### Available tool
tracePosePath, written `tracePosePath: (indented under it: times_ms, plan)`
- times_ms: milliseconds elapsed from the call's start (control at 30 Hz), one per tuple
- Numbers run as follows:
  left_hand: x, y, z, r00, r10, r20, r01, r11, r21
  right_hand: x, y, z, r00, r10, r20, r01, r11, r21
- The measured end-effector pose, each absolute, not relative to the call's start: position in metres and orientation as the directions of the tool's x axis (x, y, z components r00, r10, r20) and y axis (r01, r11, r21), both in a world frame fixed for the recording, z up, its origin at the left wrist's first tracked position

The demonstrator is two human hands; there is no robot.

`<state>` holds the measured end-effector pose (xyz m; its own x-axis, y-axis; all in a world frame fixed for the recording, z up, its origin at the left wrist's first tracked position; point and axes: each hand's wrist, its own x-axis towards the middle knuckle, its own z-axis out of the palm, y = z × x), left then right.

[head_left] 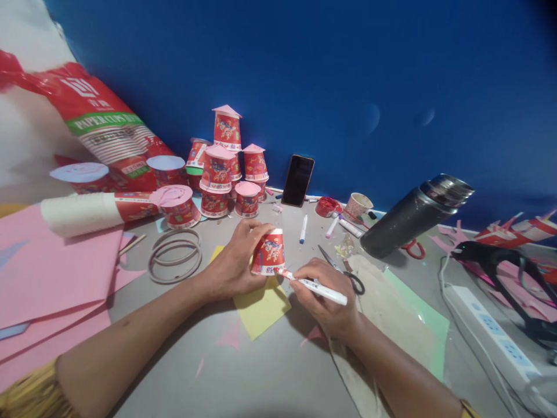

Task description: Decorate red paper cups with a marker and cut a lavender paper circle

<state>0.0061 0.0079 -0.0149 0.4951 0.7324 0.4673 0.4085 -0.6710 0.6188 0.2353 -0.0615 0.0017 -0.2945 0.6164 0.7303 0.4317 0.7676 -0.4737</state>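
My left hand [237, 255] is closed around the side of a red patterned paper cup [270, 249], held upside down with its wide rim low. In my right hand [326, 290] is a white marker [324, 290], gripped like a pen. Its red tip end meets the cup near the rim. Beneath the cup a yellow paper sheet [263, 316] lies on the grey table. Behind my left hand stands a stack of decorated red cups [216, 174] topped with pink paper cones. Scissors [357, 283] lie just beyond my right hand, partly hidden.
Grey rings [174, 255] and pink paper [56, 278] lie at left, near a sleeve of white cups [82, 215]. A phone [298, 180] leans on the blue wall. A dark flask [413, 215] and a power strip [491, 331] are at right, by a cloth [383, 313].
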Motion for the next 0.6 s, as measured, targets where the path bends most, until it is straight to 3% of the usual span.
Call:
tracePosePath:
  times_ms: [600]
  plan:
    - [0.0048,0.0093,-0.0195,0.506,0.712,0.487,0.416,-0.696,0.585,0.2355,-0.0623,0.0015,-0.27,0.622,0.735,0.45,0.756,-0.475]
